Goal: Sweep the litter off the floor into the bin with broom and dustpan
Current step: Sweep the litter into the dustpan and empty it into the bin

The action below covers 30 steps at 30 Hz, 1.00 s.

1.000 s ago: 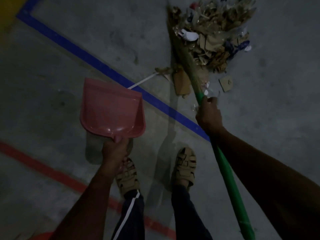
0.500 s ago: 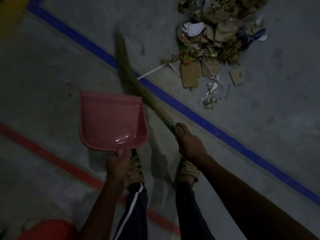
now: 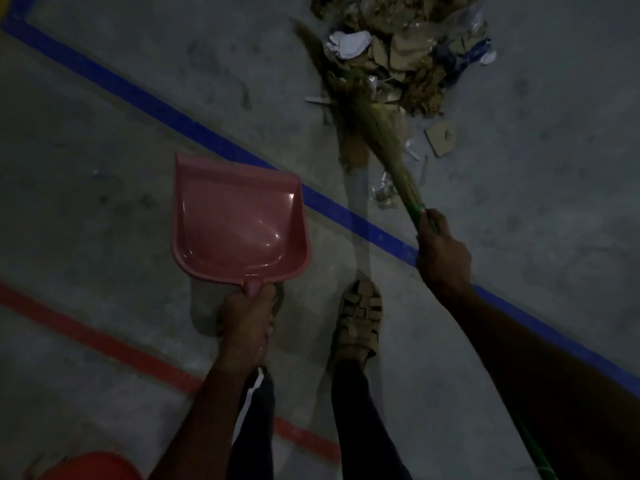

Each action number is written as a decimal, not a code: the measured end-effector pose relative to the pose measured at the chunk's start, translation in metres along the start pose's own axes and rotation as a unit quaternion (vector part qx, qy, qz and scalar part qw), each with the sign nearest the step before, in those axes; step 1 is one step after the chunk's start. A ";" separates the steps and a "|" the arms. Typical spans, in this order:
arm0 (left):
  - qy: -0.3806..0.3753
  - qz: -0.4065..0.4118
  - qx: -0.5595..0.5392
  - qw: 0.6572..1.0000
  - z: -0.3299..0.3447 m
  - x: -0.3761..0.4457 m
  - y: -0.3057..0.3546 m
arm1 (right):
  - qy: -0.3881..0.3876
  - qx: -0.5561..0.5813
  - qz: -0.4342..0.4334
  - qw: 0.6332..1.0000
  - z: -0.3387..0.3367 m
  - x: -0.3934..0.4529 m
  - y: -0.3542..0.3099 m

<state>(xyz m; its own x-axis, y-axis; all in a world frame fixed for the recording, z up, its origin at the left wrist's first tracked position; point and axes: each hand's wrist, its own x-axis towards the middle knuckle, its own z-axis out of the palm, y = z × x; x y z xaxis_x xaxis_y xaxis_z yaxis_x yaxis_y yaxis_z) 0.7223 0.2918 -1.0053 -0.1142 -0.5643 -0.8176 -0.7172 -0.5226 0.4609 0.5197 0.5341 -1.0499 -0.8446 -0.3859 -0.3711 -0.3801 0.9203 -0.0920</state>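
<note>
Both hands full: left (image 3: 246, 320) gripping empty dustpan (image 3: 235, 220), right (image 3: 441, 258) clutching broom (image 3: 384, 133) at litter (image 3: 408, 53); gathering; next, lower pan.

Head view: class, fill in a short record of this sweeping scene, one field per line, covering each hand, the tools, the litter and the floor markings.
left hand: the left hand grips the handle of the pink dustpan, held above the floor, pan empty
right hand: the right hand grips the green handle of the broom
broom bristles: lying against the litter pile
litter: cardboard scraps, paper, plastic, beyond the blue line
other markings: red line
bottom-left corner: red round object, possibly the bin
</note>
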 end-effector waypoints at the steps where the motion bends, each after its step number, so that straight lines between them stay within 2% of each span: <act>1: -0.001 0.006 0.001 1.000 0.005 -0.002 0.001 | 0.010 0.005 -0.012 1.000 -0.001 -0.007 0.007; 7: -0.006 0.015 0.028 0.999 0.029 -0.018 0.005 | -0.030 0.043 -0.067 0.996 0.013 -0.066 0.045; 10: -0.015 0.036 0.032 0.999 0.038 -0.028 0.005 | -0.103 0.028 -0.037 0.994 0.024 -0.089 0.057; 12: -0.020 0.040 0.044 0.998 0.044 -0.032 0.004 | -0.125 0.008 0.000 0.992 0.028 -0.094 0.066; 16: -0.029 0.035 0.066 0.997 0.054 -0.036 0.002 | -0.094 -0.044 0.055 0.993 0.023 -0.073 0.078; 19: -0.043 0.042 0.086 0.994 0.065 -0.039 0.000 | -0.035 -0.055 0.081 0.995 0.003 -0.054 0.083; 25: -0.057 0.060 0.105 0.991 0.088 -0.048 0.006 | 0.015 -0.035 0.032 0.999 -0.012 -0.077 0.104; 27: -0.052 0.059 0.111 0.991 0.095 -0.051 0.008 | 0.002 -0.008 0.029 1.000 -0.004 -0.098 0.106; 30: -0.046 0.057 0.125 0.989 0.104 -0.054 0.006 | -0.085 0.017 0.067 0.994 0.012 -0.124 0.105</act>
<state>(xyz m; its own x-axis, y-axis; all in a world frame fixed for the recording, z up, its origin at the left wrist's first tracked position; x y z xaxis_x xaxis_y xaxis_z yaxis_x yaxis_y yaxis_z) 0.6532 0.3854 -0.9947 -0.2577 -0.5442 -0.7984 -0.8428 -0.2776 0.4612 0.5892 0.6794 -1.0243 -0.8100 -0.2453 -0.5327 -0.2525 0.9657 -0.0607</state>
